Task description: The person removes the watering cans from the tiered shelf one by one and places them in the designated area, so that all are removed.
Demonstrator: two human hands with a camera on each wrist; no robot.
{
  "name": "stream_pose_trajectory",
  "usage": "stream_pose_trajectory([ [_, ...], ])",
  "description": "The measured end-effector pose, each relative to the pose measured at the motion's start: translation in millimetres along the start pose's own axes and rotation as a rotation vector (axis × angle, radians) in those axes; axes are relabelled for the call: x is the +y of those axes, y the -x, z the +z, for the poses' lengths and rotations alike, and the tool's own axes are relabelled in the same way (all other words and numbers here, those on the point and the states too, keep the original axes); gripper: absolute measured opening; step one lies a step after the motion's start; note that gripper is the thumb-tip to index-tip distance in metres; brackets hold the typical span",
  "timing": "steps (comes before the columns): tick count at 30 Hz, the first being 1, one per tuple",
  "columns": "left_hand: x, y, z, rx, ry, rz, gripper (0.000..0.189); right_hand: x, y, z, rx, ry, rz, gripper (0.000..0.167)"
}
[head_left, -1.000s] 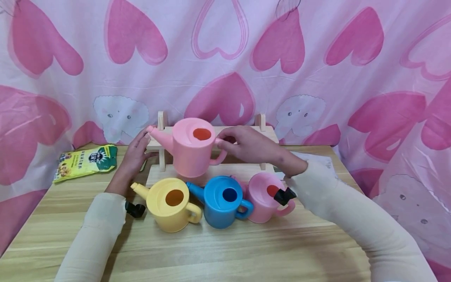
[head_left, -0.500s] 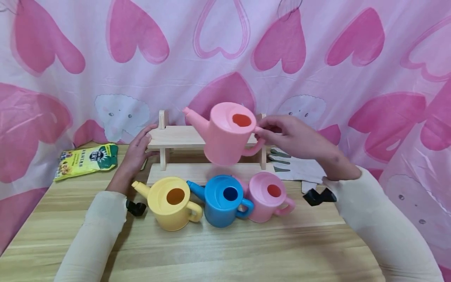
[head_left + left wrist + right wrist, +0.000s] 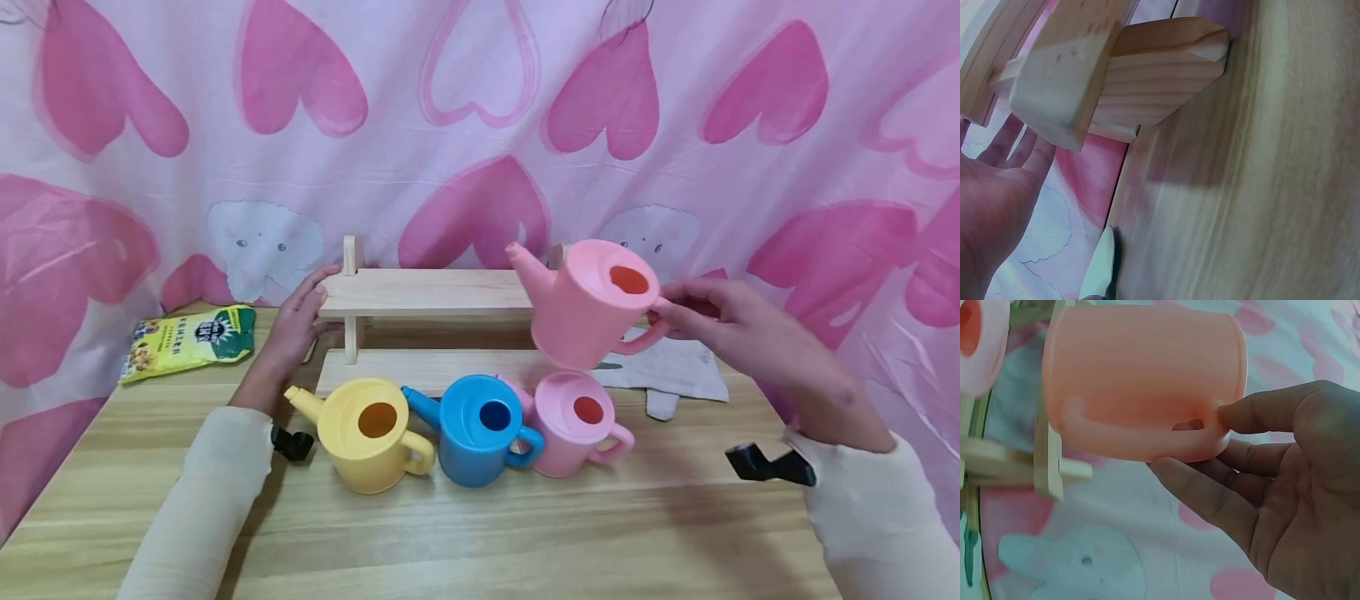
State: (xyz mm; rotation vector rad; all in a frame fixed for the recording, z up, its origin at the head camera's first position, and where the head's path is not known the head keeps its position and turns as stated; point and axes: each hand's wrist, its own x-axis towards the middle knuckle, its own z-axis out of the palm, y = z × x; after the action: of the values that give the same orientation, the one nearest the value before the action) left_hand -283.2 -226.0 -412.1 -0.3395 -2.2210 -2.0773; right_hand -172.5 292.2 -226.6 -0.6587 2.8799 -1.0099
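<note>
In the head view my right hand [image 3: 720, 317] pinches the handle of a salmon-pink watering can [image 3: 588, 312], held in the air over the right end of a two-tier wooden shelf [image 3: 427, 292]. The right wrist view shows thumb and fingers on the handle of this watering can [image 3: 1147, 375]. My left hand [image 3: 296, 321] rests against the shelf's left end; in the left wrist view its fairly straight fingers [image 3: 1007, 140] reach behind a wooden piece. A yellow watering can [image 3: 360, 450], a blue one [image 3: 472, 450] and a pink one [image 3: 558, 442] stand in a row before the shelf.
A yellow and green packet [image 3: 187, 342] lies left of the shelf. Pale gloves [image 3: 675, 371] lie on the right of the wooden table [image 3: 480, 550], partly hidden by the raised can. A heart-patterned curtain [image 3: 480, 75] hangs behind.
My right hand has carried the salmon-pink watering can rightward from in front of the shelf's middle to its right end, uncovering the upper board. My left hand stays at the shelf's left end.
</note>
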Motion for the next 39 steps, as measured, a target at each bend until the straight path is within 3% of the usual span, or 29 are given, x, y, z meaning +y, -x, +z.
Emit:
stream_pose_trajectory([
  [8, -1.1, -1.0, -0.3, 0.0, 0.012, 0.003, 0.052, 34.2, 35.0, -5.6, 0.051, 0.083, 0.068, 0.026],
  [17, -1.1, -0.8, 1.4, 0.003, -0.003, -0.003, 0.052, 69.5, 69.0, -0.9, 0.106, 0.063, 0.11, 0.022],
  [21, -0.9, -0.5, 0.9, 0.003, 0.003, 0.001, 0.052, 82.8, 76.3, 6.5, 0.091, 0.024, 0.105, 0.022],
  [30, -1.7, -0.5, 0.7, -0.005, 0.024, 0.016, 0.052, 102.5, 88.2, 24.8, 0.035, -0.074, 0.186, 0.025],
  [39, -1.8, -1.1, 0.9, -0.006, 0.035, 0.015, 0.052, 109.6, 92.4, 41.3, 0.016, -0.073, 0.21, 0.024],
])
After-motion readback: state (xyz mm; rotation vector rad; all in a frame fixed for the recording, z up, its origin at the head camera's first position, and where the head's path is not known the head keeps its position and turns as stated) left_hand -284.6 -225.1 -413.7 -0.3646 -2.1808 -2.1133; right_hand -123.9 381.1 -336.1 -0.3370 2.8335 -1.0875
